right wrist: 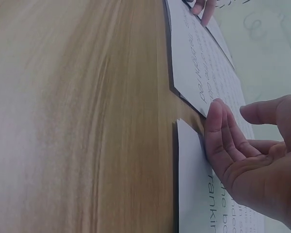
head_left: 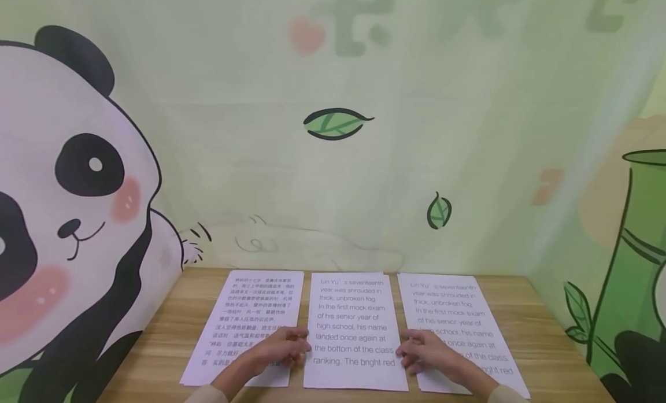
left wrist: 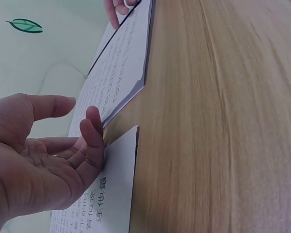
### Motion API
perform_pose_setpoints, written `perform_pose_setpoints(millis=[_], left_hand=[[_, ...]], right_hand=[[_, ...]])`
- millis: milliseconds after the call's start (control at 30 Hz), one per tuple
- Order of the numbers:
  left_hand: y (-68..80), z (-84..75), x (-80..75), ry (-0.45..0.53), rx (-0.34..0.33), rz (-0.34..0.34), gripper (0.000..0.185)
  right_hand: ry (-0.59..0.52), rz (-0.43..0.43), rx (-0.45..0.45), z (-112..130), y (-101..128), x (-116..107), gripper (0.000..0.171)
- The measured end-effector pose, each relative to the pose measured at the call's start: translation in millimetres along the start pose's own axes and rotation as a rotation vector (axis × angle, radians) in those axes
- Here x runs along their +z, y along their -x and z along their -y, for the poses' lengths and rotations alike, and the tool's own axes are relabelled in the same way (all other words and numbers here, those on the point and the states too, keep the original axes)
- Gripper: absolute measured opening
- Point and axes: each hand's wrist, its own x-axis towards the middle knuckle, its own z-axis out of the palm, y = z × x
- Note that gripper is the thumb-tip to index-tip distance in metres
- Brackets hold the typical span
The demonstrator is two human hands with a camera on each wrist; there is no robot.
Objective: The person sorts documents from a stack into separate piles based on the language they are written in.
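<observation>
A middle stack of white sheets (head_left: 351, 310) printed with large English text lies on the wooden table. At its left edge is my left hand (head_left: 278, 348), fingers loosely bent and nothing held between thumb and fingers. My right hand (head_left: 429, 351) mirrors it at the right edge, its thumb apart from the fingers. In the left wrist view, the left hand (left wrist: 48, 160) hovers over the corner of the Chinese-text stack (left wrist: 119, 179). The right wrist view has the right hand (right wrist: 257, 160) over the right-hand English stack (right wrist: 191, 174). Whether fingertips touch the middle stack, I cannot tell.
The left stack with Chinese print (head_left: 260, 310) and the right English stack (head_left: 447, 302) lie slanted on either side, narrow gaps between. Behind the wooden table (head_left: 546, 357) rises a pale green backdrop (head_left: 234, 160) with a panda and leaves.
</observation>
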Motion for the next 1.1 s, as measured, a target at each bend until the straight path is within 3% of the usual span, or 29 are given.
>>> perform_pose_setpoints(millis=[200,533,867,1100], left_hand=[[-0.2,-2.2,1.5,-0.002,-0.001,0.009,0.067],[3.3,-7.0,2.6,0.023,0.025,0.016,0.067],[1.6,-8.1,4.8,0.022,-0.022,-0.015,0.062],[2.4,-7.2,7.4,0.042,0.039,-0.061,0.055]], right_hand=[[0.004,0.022,-0.011,-1.3,-1.6,2.1,0.068],[0.040,-0.029,0.008,4.2,-2.4,3.0,0.066],[0.006,-0.077,0.015,7.9,-2.3,4.7,0.063],[0.035,-0.178,0.032,7.3,-4.3,6.7,0.055]])
